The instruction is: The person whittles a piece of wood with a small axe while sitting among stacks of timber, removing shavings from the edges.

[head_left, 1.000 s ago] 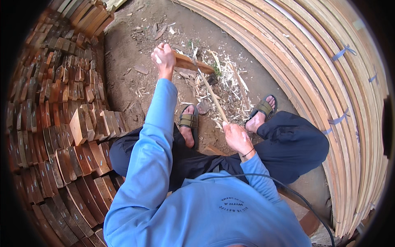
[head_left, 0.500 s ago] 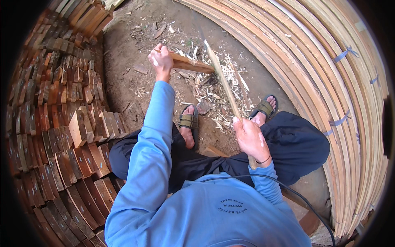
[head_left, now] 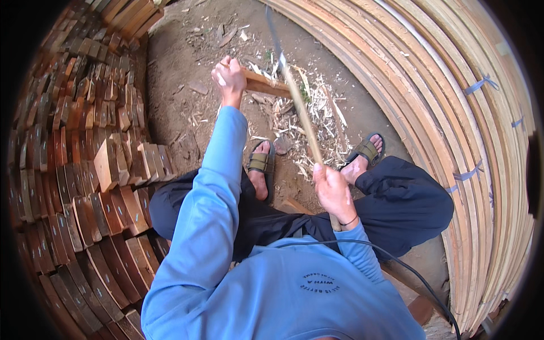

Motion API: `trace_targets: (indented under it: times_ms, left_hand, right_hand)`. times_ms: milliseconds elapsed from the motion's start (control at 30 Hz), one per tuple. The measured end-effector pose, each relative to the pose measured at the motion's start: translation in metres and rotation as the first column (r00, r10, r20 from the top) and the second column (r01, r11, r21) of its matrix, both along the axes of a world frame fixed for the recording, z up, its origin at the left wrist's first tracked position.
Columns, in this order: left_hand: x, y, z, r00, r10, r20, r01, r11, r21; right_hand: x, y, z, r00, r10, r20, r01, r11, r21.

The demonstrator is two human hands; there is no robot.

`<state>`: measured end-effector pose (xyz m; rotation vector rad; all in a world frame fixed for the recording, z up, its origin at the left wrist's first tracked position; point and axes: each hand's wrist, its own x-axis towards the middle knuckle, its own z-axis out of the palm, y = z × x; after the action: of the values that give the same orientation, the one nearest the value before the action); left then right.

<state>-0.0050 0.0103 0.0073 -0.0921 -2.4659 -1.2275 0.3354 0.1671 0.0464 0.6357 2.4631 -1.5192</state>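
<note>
Wooden piece (head_left: 266, 85) juts rightward from the left hand (head_left: 229, 79) clasping its end, upper centre; mid-frame, the right hand (head_left: 334, 191) grasps a long-handled knife (head_left: 303, 113) near its bottom.

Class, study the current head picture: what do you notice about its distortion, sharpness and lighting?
Head view: the long boards on the right bow into arcs, and the picture's corners go black; head view: the blade beyond the right hand looks smeared, probably by motion; head view: the light seems soft, with no crisp shadows standing out on the ground.
</note>
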Motion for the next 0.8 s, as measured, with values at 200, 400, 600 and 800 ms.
trace_targets:
  times_ms: [200, 400, 600, 800]
  left_hand:
    - [-0.003, -0.014, -0.006, 0.999, 0.020, 0.047, -0.023, 0.999, 0.049]
    - [0.005, -0.007, 0.002, 0.998, 0.010, 0.063, -0.009, 1.000, -0.019]
    - [0.002, -0.013, -0.006, 0.997, 0.029, 0.078, -0.034, 0.997, 0.072]
    - [0.005, -0.011, -0.003, 0.998, 0.038, 0.047, -0.041, 0.997, 0.069]
  right_hand:
    - [-0.014, -0.021, -0.004, 0.990, -0.054, -0.127, 0.064, 0.995, 0.078]
    - [0.002, -0.007, -0.031, 0.984, 0.122, 0.130, -0.140, 0.979, 0.146]
    - [-0.010, -0.002, 0.027, 0.995, -0.060, -0.080, 0.058, 0.998, -0.027]
    - [0.001, -0.015, -0.051, 0.984, 0.078, 0.160, -0.108, 0.976, 0.190]
